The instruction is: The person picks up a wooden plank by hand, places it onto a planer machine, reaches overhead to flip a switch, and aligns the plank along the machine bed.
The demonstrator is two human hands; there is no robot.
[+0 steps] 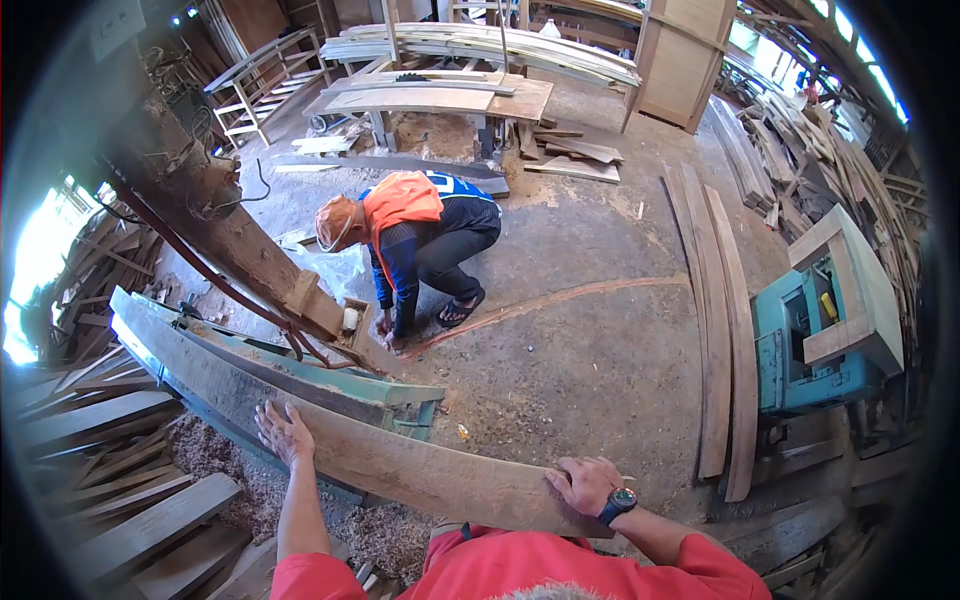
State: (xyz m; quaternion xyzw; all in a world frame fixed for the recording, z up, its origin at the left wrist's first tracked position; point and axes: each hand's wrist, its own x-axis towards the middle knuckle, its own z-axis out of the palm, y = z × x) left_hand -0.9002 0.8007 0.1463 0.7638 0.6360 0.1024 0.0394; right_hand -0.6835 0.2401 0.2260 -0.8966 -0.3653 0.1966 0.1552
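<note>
A long wooden board (pixel 400 455) lies lengthwise along the green machine (pixel 330 385), its near end at my body. My left hand (pixel 285 433) rests flat on the board's face with its fingers spread. At the board's near right end my right hand (pixel 588 484), with a watch on the wrist, is wrapped over the top edge; its fingertips are partly hidden. Beyond the machine a person in an orange and blue top (pixel 405 205) crouches, hands low near the floor.
Long planks (pixel 715 330) lie on the floor at the right, beside a teal machine (pixel 810 310). A wooden post (pixel 230 220) leans at the left. Sawdust (pixel 380 540) and cut boards (pixel 140 530) are at the lower left; stacked timber (pixel 480 50) stands behind.
</note>
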